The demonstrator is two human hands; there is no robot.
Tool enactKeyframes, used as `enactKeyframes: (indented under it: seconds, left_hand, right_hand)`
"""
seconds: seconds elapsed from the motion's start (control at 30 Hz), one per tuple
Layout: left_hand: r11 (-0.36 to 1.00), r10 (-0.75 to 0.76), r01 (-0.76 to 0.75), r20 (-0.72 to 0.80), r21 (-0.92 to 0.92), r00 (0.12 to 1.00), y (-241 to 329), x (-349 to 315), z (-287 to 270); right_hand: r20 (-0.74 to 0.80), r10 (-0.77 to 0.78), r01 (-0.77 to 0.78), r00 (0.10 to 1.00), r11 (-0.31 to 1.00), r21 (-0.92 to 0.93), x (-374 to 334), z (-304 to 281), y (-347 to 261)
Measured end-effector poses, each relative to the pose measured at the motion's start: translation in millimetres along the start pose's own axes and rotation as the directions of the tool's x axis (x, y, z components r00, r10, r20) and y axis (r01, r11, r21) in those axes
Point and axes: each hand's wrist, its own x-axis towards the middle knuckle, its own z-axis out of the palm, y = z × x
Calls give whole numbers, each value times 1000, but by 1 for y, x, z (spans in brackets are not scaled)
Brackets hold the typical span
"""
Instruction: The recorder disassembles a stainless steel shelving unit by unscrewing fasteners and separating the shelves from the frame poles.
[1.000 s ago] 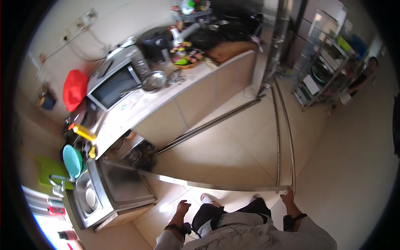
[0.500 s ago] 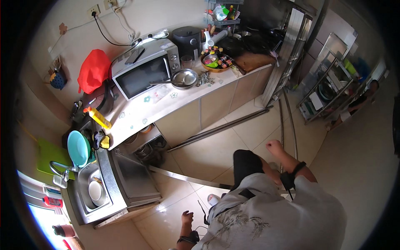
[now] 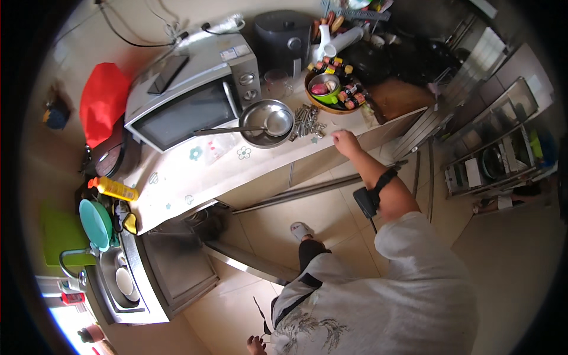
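Observation:
My right hand (image 3: 345,144) reaches out to the counter's front edge, fingers curled together, with nothing seen in them. Nearest to it is a heap of small shiny metal pieces (image 3: 305,123), their kind too small to tell. Beside the heap sits a steel pan (image 3: 249,137) with a ladle (image 3: 278,123) in it. To the right, a round basket (image 3: 330,108) holds several small dark bottles (image 3: 354,94) and a green-handled bowl (image 3: 333,97). My left hand (image 3: 256,345) hangs low at the bottom edge, partly cut off, fingers loosely apart and touching nothing visible.
A microwave (image 3: 189,109) bearing a phone (image 3: 168,75) and a dark air fryer (image 3: 284,44) stand along the wall. At left are a yellow bottle (image 3: 117,189), a teal basin (image 3: 96,223) and a sink (image 3: 112,260). Long metal bars (image 3: 319,188) lie on the floor; a rack (image 3: 494,157) stands right.
I have stepped nearer the counter, which now looks larger. My right arm has stretched forward from my side to the counter edge. My left hand has dropped lower in view.

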Motion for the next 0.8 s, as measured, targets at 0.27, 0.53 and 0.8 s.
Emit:
enactKeyframes:
  seconds: [0.27,0.53,0.8]
  left_hand:
    - [835,93,-93,28,542,995,86,-97,149]
    - [822,104,-94,15,562,994,111,-86,167]
    - [729,258,-326,199,602,945,167,-13,157]
  right_hand:
    - [200,5,-12,980,999,35,73,53,43]
    - [118,129,-140,985,987,84,72,56,49]
    - [146,434,-385,889,536,751,4,-27,-21]
